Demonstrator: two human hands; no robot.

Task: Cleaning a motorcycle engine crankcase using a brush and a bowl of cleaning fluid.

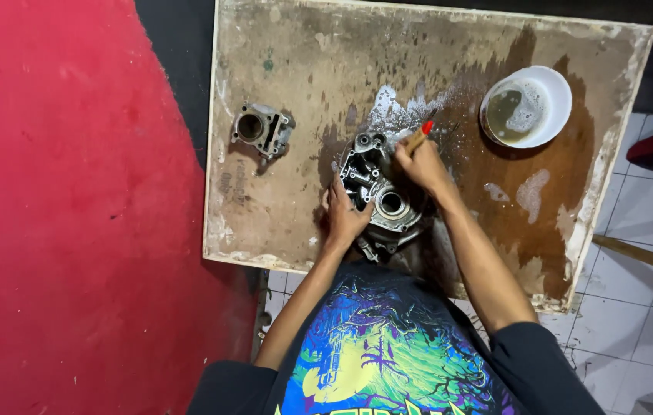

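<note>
Seen from above, a worn, stained wooden counter (280, 223) stands on white floor tiles (626, 307), with a red wall or mat (73, 207) on the left. Wet patches and white foam spread across the board. Near its front edge, in the middle, lies a grey metal engine casing (376, 192) with a round opening, dark with grime. The left hand (344, 215) is closed on the casing's left side, steadying it. The right hand (421, 164) is wrapped around a small brush with a red band (423, 131), whose tip rests at the casing's upper right edge, among the foam. Well apart to the left sits a smaller grey engine cylinder (262, 129). Toward the far right corner stands a white bowl (553, 92) of cloudy, soapy liquid. A dark printed shirt (388, 353) fills the bottom.
</note>
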